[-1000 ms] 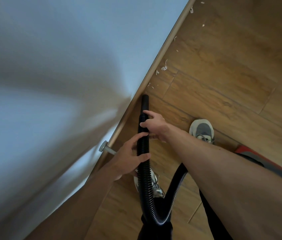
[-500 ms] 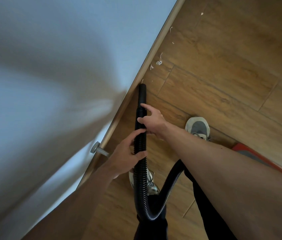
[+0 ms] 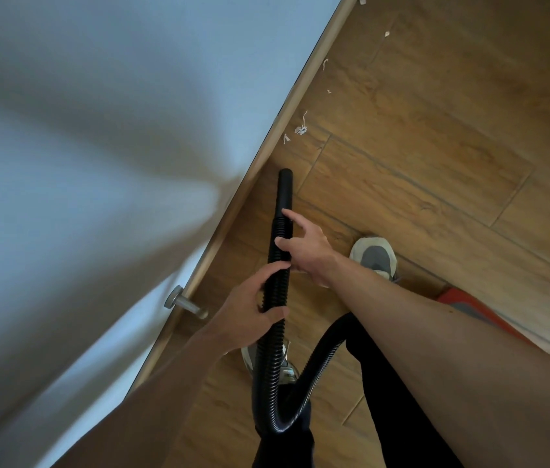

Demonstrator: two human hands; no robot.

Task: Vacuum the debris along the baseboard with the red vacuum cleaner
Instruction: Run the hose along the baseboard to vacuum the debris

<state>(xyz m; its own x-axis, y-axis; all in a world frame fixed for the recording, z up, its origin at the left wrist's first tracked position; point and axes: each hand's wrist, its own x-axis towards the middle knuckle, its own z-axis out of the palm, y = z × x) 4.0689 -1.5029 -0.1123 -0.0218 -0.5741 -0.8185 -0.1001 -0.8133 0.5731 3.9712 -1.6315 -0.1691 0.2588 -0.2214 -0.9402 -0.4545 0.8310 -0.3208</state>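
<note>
A black ribbed vacuum hose point(image 3: 275, 332) ends in a smooth nozzle point(image 3: 284, 187) that points at the floor beside the wooden baseboard point(image 3: 287, 116). My left hand point(image 3: 250, 312) grips the hose lower down. My right hand point(image 3: 304, 248) holds it nearer the nozzle, thumb and fingers curled round it and the index finger laid along it. White scraps of debris point(image 3: 300, 130) lie by the baseboard just beyond the nozzle, with more bits point(image 3: 325, 62) farther along. A red part of the vacuum cleaner point(image 3: 469, 304) shows at the right behind my forearm.
A pale wall point(image 3: 114, 146) fills the left side. A metal doorstop point(image 3: 184, 304) sticks out from the baseboard near my left hand. My two shoes point(image 3: 375, 258) stand on the wood-look floor point(image 3: 435, 146), and the hose loops down past my dark trouser legs.
The nozzle has slid forward along the baseboard. The small specks that lay right in front of it are gone. The larger white scraps are now closer to its tip.
</note>
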